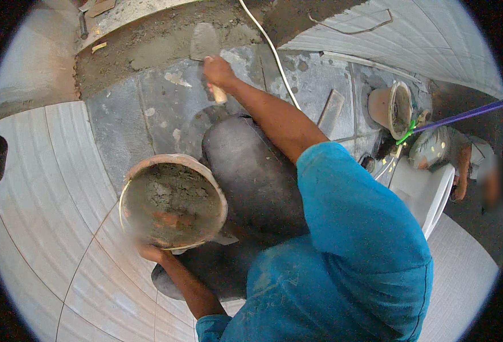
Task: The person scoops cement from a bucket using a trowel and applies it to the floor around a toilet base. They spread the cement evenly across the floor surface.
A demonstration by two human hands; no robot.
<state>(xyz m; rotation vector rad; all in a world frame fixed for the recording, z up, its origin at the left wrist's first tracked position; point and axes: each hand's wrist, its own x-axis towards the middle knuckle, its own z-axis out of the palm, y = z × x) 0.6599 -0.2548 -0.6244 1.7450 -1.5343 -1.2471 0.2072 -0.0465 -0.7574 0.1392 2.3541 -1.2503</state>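
Observation:
My right hand is closed round the wooden handle of a trowel, whose flat blade lies over the wet grey mortar along the far edge of the tiled floor. At the lower left, a bucket of grey mortar tilts toward me beside my knees. My left hand grips its near side at the rim, close to the wire handle; blur hides part of the fingers. Inside the bucket a reddish patch shows in the mix.
A white cable crosses the mortar and floor. A flat grey bar lies right of my forearm. Farther right are a second bucket, a purple strap, a white basin and another person. Light tiled walls flank the floor.

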